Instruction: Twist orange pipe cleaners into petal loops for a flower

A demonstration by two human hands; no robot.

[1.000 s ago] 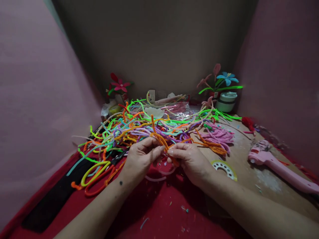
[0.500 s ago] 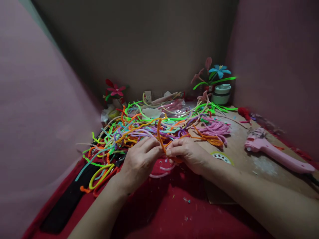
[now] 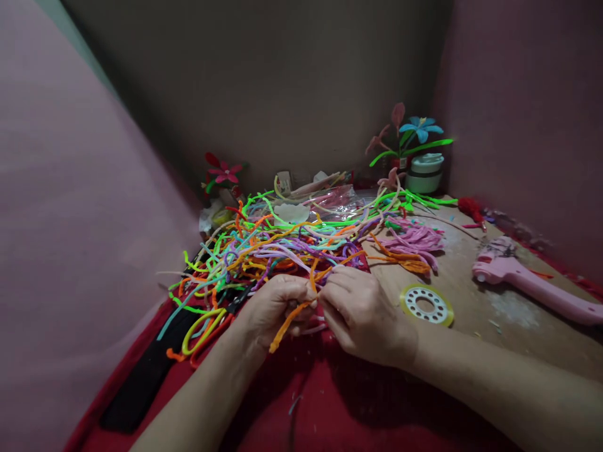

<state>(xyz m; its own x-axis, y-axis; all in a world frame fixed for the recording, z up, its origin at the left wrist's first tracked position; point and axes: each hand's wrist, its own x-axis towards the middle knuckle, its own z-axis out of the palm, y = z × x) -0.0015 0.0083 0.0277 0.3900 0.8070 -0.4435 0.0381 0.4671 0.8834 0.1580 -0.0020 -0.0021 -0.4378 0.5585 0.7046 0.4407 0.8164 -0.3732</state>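
An orange pipe cleaner (image 3: 286,325) is pinched between my two hands over the red cloth (image 3: 282,408). One end of it hangs toward me below my left hand (image 3: 281,309), while another part stands up between the hands. The fingers of my left hand are curled closed on it. My right hand (image 3: 358,314) is closed at the same spot, its knuckles turned up, so its fingertips are partly hidden. Just beyond both hands lies a tangled heap of coloured pipe cleaners (image 3: 277,248).
Right of my hands, a tape roll (image 3: 440,312) and a pink glue gun (image 3: 527,282) lie on a brown board (image 3: 459,342). Pink pipe cleaners (image 3: 414,242) are bundled nearby. Pipe-cleaner flowers (image 3: 421,129) and a pale green lidded jar (image 3: 424,174) stand behind. A black strip (image 3: 136,383) lies left.
The orange pipe cleaner has been bent, and one end now hangs down toward me. My right hand has rolled knuckles-up. The view has shifted slightly, and the tape roll is now uncovered.
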